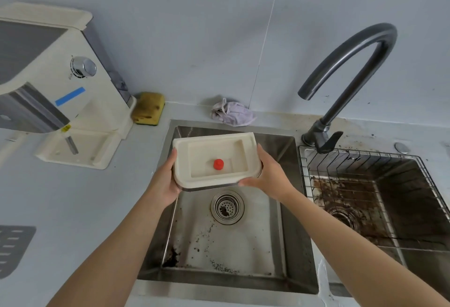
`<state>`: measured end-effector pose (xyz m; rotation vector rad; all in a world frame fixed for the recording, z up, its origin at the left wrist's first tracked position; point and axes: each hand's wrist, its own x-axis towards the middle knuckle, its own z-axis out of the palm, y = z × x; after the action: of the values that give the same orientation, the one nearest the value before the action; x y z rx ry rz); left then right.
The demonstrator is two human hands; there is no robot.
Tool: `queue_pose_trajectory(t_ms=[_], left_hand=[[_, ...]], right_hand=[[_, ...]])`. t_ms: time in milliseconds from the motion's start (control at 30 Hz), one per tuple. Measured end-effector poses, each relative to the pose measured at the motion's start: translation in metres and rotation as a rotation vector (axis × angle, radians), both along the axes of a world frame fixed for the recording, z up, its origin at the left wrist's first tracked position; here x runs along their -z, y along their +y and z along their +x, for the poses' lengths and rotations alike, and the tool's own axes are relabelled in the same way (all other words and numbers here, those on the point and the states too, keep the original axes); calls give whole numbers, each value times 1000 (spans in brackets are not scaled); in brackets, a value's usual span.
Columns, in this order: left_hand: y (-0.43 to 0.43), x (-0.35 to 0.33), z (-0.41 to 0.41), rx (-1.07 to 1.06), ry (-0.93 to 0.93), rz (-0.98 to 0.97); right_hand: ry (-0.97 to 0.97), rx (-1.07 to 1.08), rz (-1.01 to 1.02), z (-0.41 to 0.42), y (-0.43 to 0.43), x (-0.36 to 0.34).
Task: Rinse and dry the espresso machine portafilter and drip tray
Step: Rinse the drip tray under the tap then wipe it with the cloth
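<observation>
I hold a cream drip tray over the left sink basin, tilted toward me. A small red float stands inside it. My left hand grips the tray's left edge and my right hand grips its right edge. The cream espresso machine stands on the counter at the left, its base bare where the tray sits. No portafilter shows.
A dark gooseneck faucet arches behind the right basin, no water running. A wire rack sits in the stained right basin. A yellow sponge and a crumpled cloth lie behind the sink. A grey grate lies at the left edge.
</observation>
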<state>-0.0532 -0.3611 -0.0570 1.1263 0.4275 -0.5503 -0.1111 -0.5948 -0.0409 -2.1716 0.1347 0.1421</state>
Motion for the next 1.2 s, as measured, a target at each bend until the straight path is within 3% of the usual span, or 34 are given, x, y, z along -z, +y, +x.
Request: queue_pose_trajectory(t_ms=[300,400,533,633,900,1033,1200], left_hand=[[7,11,23,-126,52,-110],[12,15,31,-168,59,-105],[23,18,40,-226,69,-41],[29,22,43,-246,90,-20],[40,33,47,-311,112,27],[46,38,50,-334,99,42],[51,42,50,-346,95,75]], right_hand=[[114,-44,63,33,1,8],[132,-92,207,52,-2,6],[122,143,375,101,-15,-1],[83,123,118,145,-18,2],[25,-330,-729,202,-6,27],[86,-309,-763,210,-3,43],[-5,-208,-825,213,-3,58]])
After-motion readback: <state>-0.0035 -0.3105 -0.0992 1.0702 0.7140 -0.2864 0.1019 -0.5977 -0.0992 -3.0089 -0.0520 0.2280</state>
